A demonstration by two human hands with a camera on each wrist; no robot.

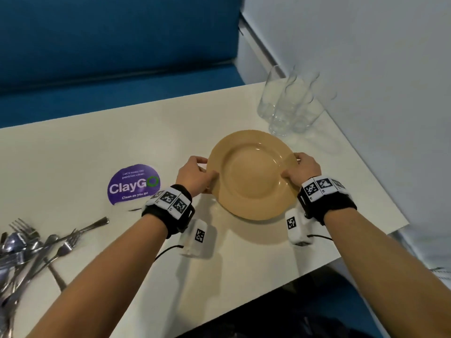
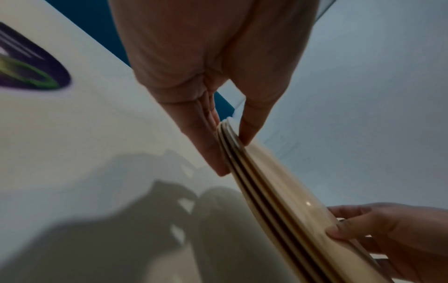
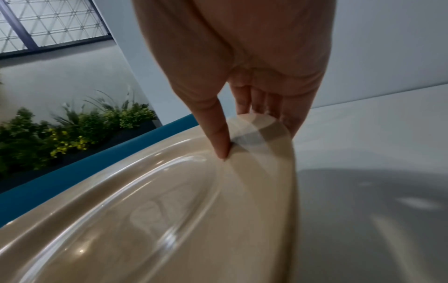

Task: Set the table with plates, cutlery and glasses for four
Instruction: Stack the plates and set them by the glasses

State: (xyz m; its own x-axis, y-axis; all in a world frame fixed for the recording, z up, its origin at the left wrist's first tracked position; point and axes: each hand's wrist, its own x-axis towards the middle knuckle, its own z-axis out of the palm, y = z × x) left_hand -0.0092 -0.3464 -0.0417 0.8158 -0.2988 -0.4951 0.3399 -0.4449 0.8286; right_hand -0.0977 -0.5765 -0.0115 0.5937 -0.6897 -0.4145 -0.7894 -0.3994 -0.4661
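Note:
A stack of tan plates [image 1: 251, 174] is held between both hands over the white table [image 1: 97, 147], and its shadow falls on the table under the near edge. My left hand [image 1: 197, 174] pinches the left rim, thumb on top and fingers beneath. In the left wrist view the stacked plate rims [image 2: 278, 201] show edge-on between the thumb and fingers of the left hand [image 2: 234, 156]. My right hand [image 1: 301, 170] pinches the right rim the same way. The right wrist view shows its thumb pressing the top plate [image 3: 169, 210], and the fingers of that right hand [image 3: 257, 142] lie under the rim.
Several clear glasses [image 1: 288, 103] stand clustered at the far right by the wall. A pile of forks and spoons [image 1: 31, 247] lies at the near left. A purple ClayGo sticker [image 1: 133, 182] is left of the plates. A blue bench runs behind the table.

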